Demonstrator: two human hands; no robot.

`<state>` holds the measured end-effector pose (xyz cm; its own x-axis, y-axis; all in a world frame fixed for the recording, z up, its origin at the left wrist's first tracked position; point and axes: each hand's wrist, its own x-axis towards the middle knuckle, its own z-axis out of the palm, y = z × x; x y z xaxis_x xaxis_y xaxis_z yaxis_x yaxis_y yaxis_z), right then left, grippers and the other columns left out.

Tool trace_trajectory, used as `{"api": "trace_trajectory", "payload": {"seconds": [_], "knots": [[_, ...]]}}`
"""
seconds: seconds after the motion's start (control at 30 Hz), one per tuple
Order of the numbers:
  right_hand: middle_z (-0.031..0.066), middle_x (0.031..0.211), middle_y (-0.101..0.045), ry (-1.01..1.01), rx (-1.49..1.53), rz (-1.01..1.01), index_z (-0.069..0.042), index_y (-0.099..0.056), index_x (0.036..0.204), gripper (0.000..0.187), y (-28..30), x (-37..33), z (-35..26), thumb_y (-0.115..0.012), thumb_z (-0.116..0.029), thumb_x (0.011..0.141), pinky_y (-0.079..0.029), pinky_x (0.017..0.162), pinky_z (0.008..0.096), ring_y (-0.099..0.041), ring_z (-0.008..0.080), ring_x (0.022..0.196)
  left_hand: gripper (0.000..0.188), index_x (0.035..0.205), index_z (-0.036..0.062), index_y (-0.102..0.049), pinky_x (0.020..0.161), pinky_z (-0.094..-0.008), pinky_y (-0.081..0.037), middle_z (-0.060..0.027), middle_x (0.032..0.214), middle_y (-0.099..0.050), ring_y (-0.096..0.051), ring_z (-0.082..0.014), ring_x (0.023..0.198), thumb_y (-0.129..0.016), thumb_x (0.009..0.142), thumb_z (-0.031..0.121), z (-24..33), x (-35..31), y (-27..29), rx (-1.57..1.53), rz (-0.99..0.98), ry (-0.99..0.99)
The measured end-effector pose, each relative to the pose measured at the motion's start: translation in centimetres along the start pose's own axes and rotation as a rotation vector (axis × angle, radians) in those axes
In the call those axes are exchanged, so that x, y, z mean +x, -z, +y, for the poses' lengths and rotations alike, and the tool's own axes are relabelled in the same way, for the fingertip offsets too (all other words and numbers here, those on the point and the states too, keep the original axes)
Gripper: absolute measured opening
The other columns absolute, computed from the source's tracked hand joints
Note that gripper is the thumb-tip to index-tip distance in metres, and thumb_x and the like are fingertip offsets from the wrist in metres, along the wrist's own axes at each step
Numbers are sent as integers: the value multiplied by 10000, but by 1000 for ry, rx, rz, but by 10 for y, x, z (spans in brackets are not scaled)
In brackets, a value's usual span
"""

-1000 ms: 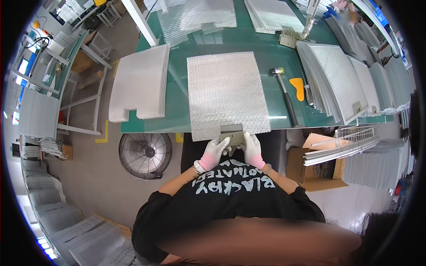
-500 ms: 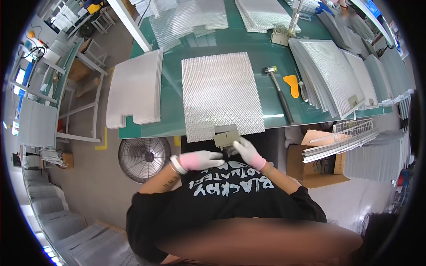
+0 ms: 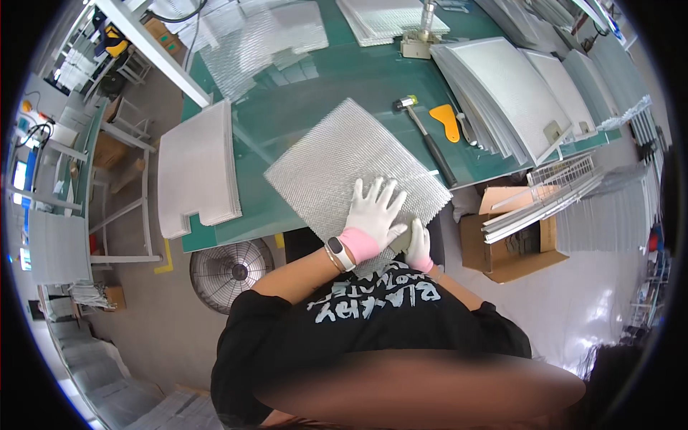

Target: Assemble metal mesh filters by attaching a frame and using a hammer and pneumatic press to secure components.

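Observation:
A silver mesh sheet [image 3: 326, 161] lies turned askew on the green table, one corner pointing away and the opposite one reaching over the front edge against my black shirt. Flat on its near part rests my left hand [image 3: 371, 215], white-gloved with a pink cuff, fingers spread. Close by, at the sheet's near right edge, my gloved right hand [image 3: 418, 247] grips a small grey-green metal plate [image 3: 401, 242]. Much of that plate is covered by the hands, and how its edge sits on the mesh is hidden.
Right of the sheet lie a mallet [image 3: 428, 140], an orange scraper [image 3: 446, 122] and a grey-handled tool [image 3: 466, 129]. Stacked panels stand left [image 3: 197, 168] and right [image 3: 502, 89]. A floor fan [image 3: 229, 274] and a cardboard box [image 3: 494, 247] are below the table's front edge.
The mesh sheet has rotated from square to slantwise and come nearer me. My left hand has moved from beside the plate onto the sheet, fingers spreading. My right hand has shifted slightly right with the plate.

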<state>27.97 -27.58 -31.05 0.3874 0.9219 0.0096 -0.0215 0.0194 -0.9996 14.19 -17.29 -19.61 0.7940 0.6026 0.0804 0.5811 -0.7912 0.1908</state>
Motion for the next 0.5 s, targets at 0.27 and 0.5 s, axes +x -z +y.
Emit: {"api": "trace_trajectory", "payload": {"seconds": [0.27,0.5], "knots": [[13,973,-633,-371,420,61,-10,-601,1098,183,-10,12,-39,-527,-127,978,-498,782,247,-590,81,862,544,1393,80,-423,1112,-610,-162,-176,1447,-382,-310,-363,1369,-519,907,303,-4,-7,0,-57,-8,-35],[55,1091,-641,-494,434,-105,-2,-584,1208,391,-16,30,-27,-575,-304,959,-486,864,276,-587,130,993,509,1381,127,-453,1118,-584,-183,-131,1448,-397,-309,-337,1373,-540,903,279,-21,4,-13,41,-25,-55]]}}
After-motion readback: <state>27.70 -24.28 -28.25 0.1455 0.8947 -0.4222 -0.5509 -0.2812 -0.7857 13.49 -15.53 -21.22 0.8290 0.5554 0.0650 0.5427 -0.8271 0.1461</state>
